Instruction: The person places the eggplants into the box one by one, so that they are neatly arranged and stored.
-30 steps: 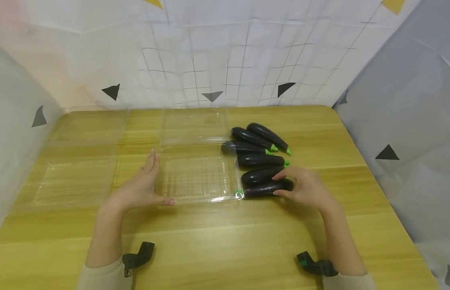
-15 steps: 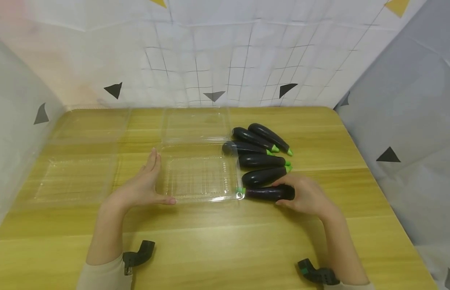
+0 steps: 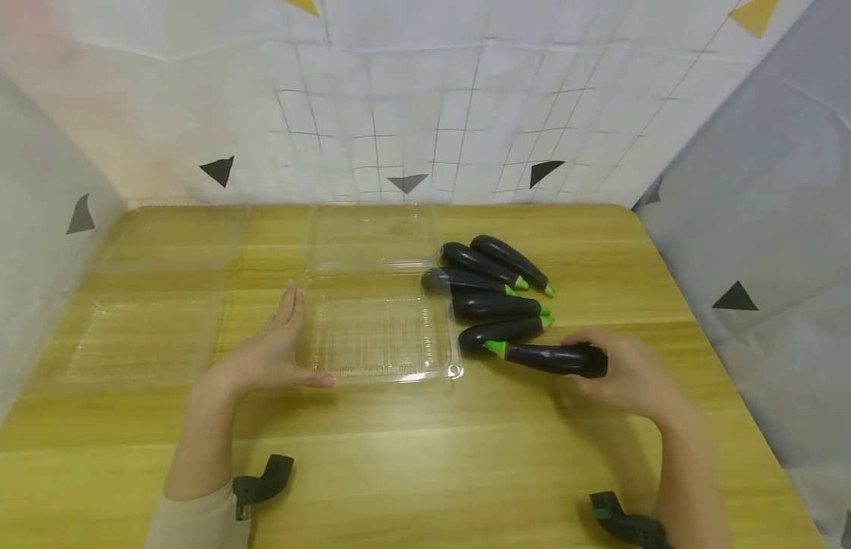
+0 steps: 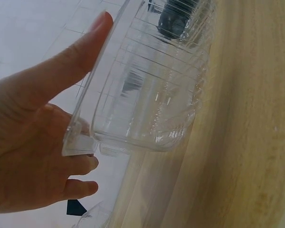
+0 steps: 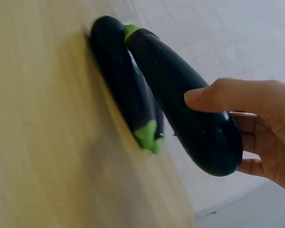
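Observation:
My right hand (image 3: 621,374) grips a dark purple eggplant (image 3: 552,358) by its thick end, thumb on one side and fingers on the other. The eggplant's green stem points left, and in the right wrist view the held eggplant (image 5: 180,95) is raised off the table. At the left edge of an open clear plastic clamshell container (image 3: 374,379) my left hand (image 3: 271,354) rests, its fingers extended. In the left wrist view its thumb (image 4: 80,59) lies along the container's rim. Several more eggplants (image 3: 497,306) lie right of this container, one partly behind its clear rim.
A second open clear clamshell (image 3: 151,267) lies on the left of the wooden table (image 3: 398,473). White sheeting (image 3: 412,91) with dark triangles stands behind the table and along both sides.
My right hand has drawn the nearest eggplant away from the container's corner, to the right and upward. Its stem has come clear of the rim. My left hand stays in place.

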Demonstrator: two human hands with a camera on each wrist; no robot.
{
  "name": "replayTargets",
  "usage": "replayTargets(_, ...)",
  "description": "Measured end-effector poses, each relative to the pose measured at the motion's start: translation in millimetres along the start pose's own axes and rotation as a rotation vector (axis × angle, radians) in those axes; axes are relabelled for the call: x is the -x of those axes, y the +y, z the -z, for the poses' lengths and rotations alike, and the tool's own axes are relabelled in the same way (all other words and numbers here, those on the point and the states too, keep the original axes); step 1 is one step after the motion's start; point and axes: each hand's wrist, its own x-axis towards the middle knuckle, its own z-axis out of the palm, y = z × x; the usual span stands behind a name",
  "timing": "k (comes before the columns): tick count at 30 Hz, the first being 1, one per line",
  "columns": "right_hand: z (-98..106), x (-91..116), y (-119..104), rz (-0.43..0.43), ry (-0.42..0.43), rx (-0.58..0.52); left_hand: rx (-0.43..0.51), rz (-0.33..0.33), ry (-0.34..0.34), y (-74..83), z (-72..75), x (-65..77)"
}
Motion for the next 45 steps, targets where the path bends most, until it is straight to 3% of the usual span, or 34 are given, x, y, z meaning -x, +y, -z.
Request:
replayTargets(5,12.2,4.1,-3.1,-0.01,0.082,0.042,0.002,-0.002,-0.005,1.4,1.6,0.9)
replayTargets(16,7.9,-20.3,-24.2,0.152,0.225,0.015,0.029,-0.013,-0.015,0.9,0.8,0.5)
replayTargets(25,3.6,-35.5,-34.7,0.205,0.209,-0.061,0.036,-0.017,-0.016,2.0,1.1,1.0)
replayTargets(34,1.9,-61.3,-55.9,0.264,0.174,-0.111,0.05,0.028,-0.013,-2.1,0.3,4.4)
replayTargets(45,-1.5,-77.1,-77.4,0.318,0.17,-0.168,0.042,0.009,-0.014,-0.7,-0.9,-0.3)
